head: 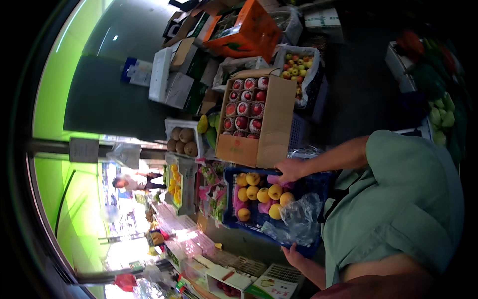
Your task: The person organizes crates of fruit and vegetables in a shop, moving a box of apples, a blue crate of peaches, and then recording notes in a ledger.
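Note:
A blue plastic crate (233, 225) is held in front of my body, a hand at each side. My right hand (293, 170) grips its rim on the side by the apple carton. On the opposite rim my left hand (295, 257) has its fingers at the corner; part of its grip is hidden. Yellow round fruit (263, 195), perhaps pears or peaches, lie in the crate among pink foam nets (264, 206). Crumpled clear plastic (301, 216) covers the crate's near part. Beside the crate stands an open cardboard carton (276, 121) of red apples in white foam nets.
Beyond the crate are a foam box of brown round fruit (183, 142), a box of yellow fruit (174, 183) and greens in pink wrap (212, 190). A lined crate of small apples (297, 67) and an orange carton (244, 33) stand at right. A person (136, 182) stands farther off.

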Demonstrator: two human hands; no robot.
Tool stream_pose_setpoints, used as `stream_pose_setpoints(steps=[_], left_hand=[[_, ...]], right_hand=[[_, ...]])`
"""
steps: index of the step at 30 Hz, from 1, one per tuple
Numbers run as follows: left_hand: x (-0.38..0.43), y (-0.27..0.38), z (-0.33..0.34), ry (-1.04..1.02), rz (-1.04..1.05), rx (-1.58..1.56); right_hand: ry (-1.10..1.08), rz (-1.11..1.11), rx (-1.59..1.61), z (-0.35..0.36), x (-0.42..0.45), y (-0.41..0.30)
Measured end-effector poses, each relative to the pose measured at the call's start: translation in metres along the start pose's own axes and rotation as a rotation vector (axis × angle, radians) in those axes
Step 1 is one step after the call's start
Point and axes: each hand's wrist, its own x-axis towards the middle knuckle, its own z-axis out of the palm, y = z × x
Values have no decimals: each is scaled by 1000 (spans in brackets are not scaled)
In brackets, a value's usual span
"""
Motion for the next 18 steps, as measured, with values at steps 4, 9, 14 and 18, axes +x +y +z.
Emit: stream_pose_setpoints(steps=[4,9,14,18], left_hand=[[-19,-7,11,101,43,-120],[-46,32,7,212,19,-259],[-85,106,7,188,143,-284],[-91,125,19,160,181,-234]], right_hand=[[35,-169,-29,-1,2,-9],[15,-259,-53,-34,-9,-58],[78,-251,4,-68,-33,-97],[155,-236,45,-98,-65,-92]])
